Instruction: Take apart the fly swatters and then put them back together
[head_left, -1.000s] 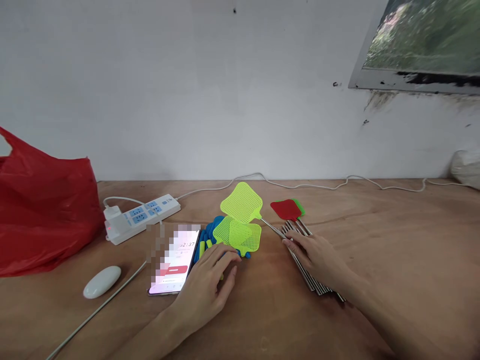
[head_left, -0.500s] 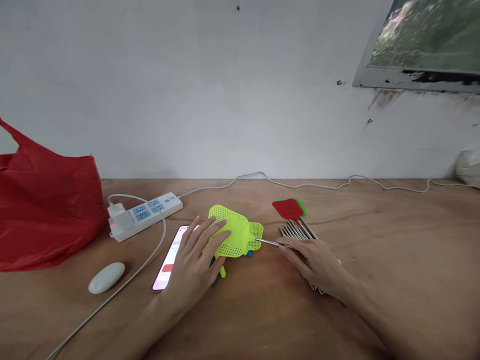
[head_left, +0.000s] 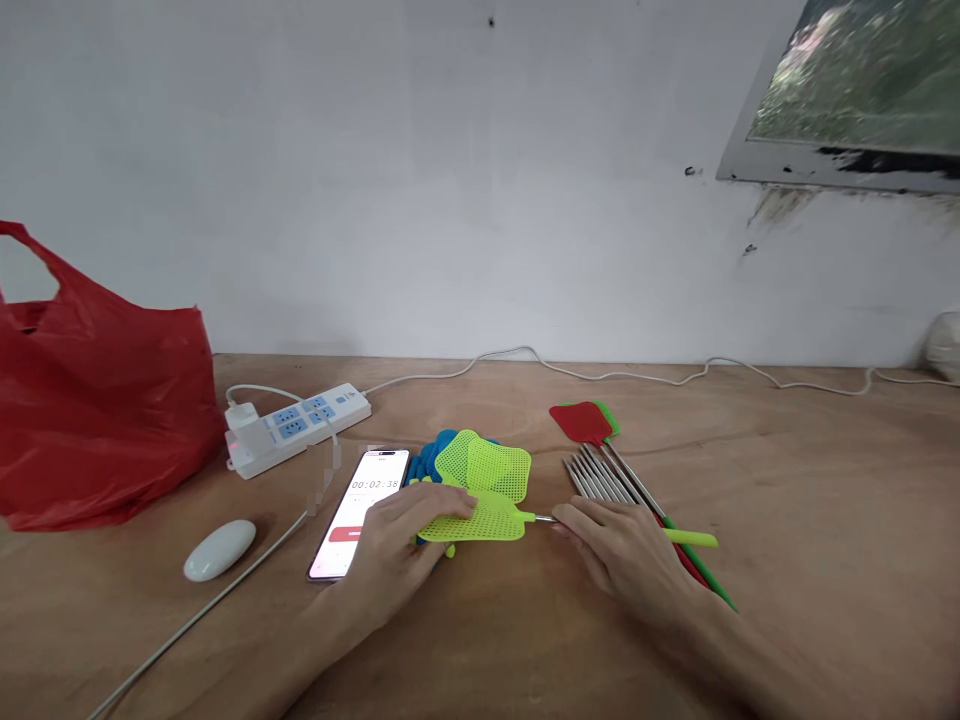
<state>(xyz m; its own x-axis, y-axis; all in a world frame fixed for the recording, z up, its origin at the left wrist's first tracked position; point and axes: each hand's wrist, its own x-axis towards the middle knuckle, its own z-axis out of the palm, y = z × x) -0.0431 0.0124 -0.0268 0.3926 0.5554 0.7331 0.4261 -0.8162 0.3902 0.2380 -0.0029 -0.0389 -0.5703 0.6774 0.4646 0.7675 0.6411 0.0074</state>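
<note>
A yellow-green fly swatter (head_left: 495,522) lies level between my two hands. My left hand (head_left: 397,545) is closed on the left end of its mesh head, fingers on top. Around its metal rod, close to the head, my right hand (head_left: 626,550) is closed; the yellow-green handle end sticks out beyond that hand. Just behind are loose yellow-green swatter heads (head_left: 499,468) on a pile of blue pieces (head_left: 429,462). Several bare metal rods (head_left: 596,475) lie partly under my right hand. A red swatter (head_left: 579,422) overlaps a green swatter (head_left: 610,418) behind them.
A phone (head_left: 356,515) showing a running timer lies beside my left hand. Farther left are a white power strip (head_left: 300,430), its cable, a white oval object (head_left: 220,551) and a red plastic bag (head_left: 112,400). A thin cable (head_left: 615,373) runs along the wall.
The swatter head has turned level and come down toward me, showing the loose heads and blue pile. My left hand has closed on it. The yellow-green handle end now shows past my right hand.
</note>
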